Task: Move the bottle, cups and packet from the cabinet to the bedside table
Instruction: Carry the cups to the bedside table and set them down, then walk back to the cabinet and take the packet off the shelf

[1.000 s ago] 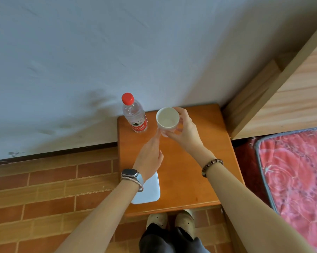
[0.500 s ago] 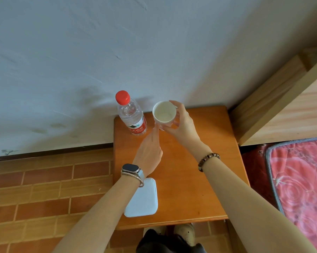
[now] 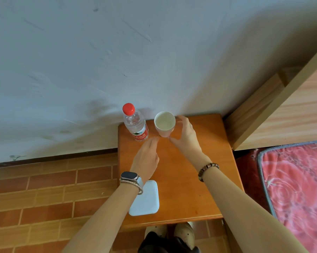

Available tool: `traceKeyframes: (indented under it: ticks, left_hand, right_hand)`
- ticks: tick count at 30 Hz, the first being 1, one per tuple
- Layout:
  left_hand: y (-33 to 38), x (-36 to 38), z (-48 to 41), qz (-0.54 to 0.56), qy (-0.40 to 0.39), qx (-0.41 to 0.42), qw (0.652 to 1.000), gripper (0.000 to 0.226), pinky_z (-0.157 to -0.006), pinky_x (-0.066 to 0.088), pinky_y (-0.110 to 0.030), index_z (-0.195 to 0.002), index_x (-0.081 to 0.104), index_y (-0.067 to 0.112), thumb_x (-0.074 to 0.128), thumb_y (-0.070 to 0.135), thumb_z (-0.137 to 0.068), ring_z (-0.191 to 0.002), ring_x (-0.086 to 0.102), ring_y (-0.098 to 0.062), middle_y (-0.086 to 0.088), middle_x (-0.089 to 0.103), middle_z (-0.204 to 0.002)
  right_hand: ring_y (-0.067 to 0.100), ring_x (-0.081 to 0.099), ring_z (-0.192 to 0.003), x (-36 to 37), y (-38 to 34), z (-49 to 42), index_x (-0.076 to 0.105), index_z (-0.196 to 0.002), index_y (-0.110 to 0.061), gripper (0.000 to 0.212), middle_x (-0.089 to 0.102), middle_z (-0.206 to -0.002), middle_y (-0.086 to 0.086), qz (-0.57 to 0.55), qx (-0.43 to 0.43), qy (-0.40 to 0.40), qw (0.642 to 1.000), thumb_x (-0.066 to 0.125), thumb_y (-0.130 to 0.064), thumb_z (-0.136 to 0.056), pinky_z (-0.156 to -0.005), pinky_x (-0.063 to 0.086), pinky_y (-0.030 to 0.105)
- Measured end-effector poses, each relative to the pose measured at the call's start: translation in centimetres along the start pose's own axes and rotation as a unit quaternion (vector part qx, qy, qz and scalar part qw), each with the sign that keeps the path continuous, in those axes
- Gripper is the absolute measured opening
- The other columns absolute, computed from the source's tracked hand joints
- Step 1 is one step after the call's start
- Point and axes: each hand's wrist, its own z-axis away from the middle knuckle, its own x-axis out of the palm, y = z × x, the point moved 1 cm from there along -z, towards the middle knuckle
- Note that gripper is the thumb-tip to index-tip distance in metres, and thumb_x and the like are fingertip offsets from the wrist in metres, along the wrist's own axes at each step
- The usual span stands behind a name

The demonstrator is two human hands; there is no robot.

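Though held aloft moment ago, now set down: white cup [image 3: 164, 124] at far side of bedside table [image 3: 199, 179], right of water bottle [image 3: 135, 125]. Right hand [image 3: 186, 136] fingers spread apart around cup, apparently releasing. Left hand [image 3: 146, 157] flat, fingers straight. Near left: white packet [image 3: 145, 199]. Cup delivery apparently done.

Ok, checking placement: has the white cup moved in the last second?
Yes, slightly. Against the water bottle, the white cup has shifted toward the wall and appears to stand on the bedside table, right hand open beside it.
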Motion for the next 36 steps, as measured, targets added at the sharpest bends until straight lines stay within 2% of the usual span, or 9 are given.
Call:
traceKeyframes:
  ticks: [3,6,8,11,20,27,31,36]
  left_hand:
    - [1.5,-2.9,1.8,-0.023,0.005,0.001,1.0,0.045,-0.088,0.037,-0.014,-0.133,0.047,0.015,0.058,0.011,-0.09,-0.114,0.055,-0.017,-0.005,0.057,-0.127]
    - [3.5,-6.8,4.0,-0.057,-0.003,0.002,0.998,0.042,-0.089,0.044,-0.02,-0.128,0.052,0.013,0.062,0.012,-0.088,-0.11,0.057,-0.02,-0.007,0.059,-0.122]
    - [5.2,-9.7,5.4,-0.079,-0.013,0.005,0.997,0.039,-0.089,0.048,-0.025,-0.125,0.054,0.012,0.063,0.013,-0.087,-0.106,0.058,-0.021,-0.008,0.06,-0.118]
    - [7.8,-13.8,7.2,-0.105,-0.029,0.014,0.994,0.036,-0.085,0.052,-0.028,-0.121,0.057,0.01,0.064,0.011,-0.085,-0.1,0.059,-0.022,-0.008,0.061,-0.111]
    - [10.7,-21.2,11.0,-0.127,-0.031,0.06,0.99,0.034,-0.076,0.054,-0.031,-0.12,0.056,0.011,0.061,0.009,-0.086,-0.091,0.06,-0.022,-0.009,0.062,-0.105]
    - [11.2,-24.4,10.3,-0.151,-0.065,0.185,0.969,0.033,-0.078,0.054,-0.027,-0.12,0.055,0.014,0.062,0.018,-0.088,-0.095,0.061,-0.02,-0.007,0.061,-0.11]
    - [12.5,-25.0,10.1,-0.173,-0.082,0.304,0.933,0.028,-0.079,0.053,-0.027,-0.116,0.056,0.014,0.061,0.02,-0.089,-0.095,0.06,-0.02,-0.008,0.062,-0.107]
    - [15.7,-23.4,11.5,-0.188,-0.121,0.417,0.881,0.031,-0.082,0.053,-0.029,-0.119,0.056,0.012,0.058,0.023,-0.09,-0.097,0.059,-0.021,-0.008,0.063,-0.109]
  right_hand:
    - [0.021,0.051,-0.12,-2.7,-1.9,2.8,0.049,-0.13,-0.013,0.045,0.056,-0.126,0.007,0.072,-0.004,0.028,0.997,0.066,-0.015,-0.089,-0.102,0.046,0.035]
    - [0.022,0.057,-0.107,-5.8,-4.6,6.0,0.057,-0.122,-0.015,0.029,0.063,-0.117,0.005,0.176,-0.037,0.055,0.982,0.059,-0.018,-0.093,-0.091,0.049,0.033]
    - [0.023,0.059,-0.104,-7.9,-6.7,8.5,0.06,-0.12,-0.015,0.027,0.065,-0.116,0.005,0.227,-0.051,0.047,0.971,0.058,-0.019,-0.094,-0.089,0.048,0.033]
    - [0.021,0.057,-0.112,-11.1,-9.8,12.4,0.058,-0.124,-0.017,0.029,0.063,-0.123,0.004,0.273,-0.05,0.019,0.961,0.057,-0.021,-0.095,-0.095,0.046,0.031]
    - [0.028,0.057,-0.11,-16.5,-15.2,20.9,0.059,-0.123,-0.01,0.034,0.063,-0.118,0.01,0.291,0.0,0.046,0.955,0.06,-0.015,-0.089,-0.091,0.047,0.037]
    - [0.028,0.056,-0.111,-16.1,-18.3,25.7,0.054,-0.129,-0.012,0.037,0.059,-0.124,0.01,0.28,0.095,0.126,0.947,0.056,-0.023,-0.094,-0.09,0.048,0.037]
    - [0.026,0.058,-0.105,-15.6,-19.5,29.6,0.055,-0.128,-0.012,0.036,0.062,-0.119,0.008,0.271,0.162,0.178,0.932,0.056,-0.022,-0.093,-0.087,0.051,0.037]
    - [0.027,0.061,-0.104,-16.1,-20.2,36.6,0.06,-0.12,-0.011,0.03,0.066,-0.112,0.008,0.236,0.241,0.279,0.899,0.058,-0.016,-0.091,-0.084,0.049,0.037]
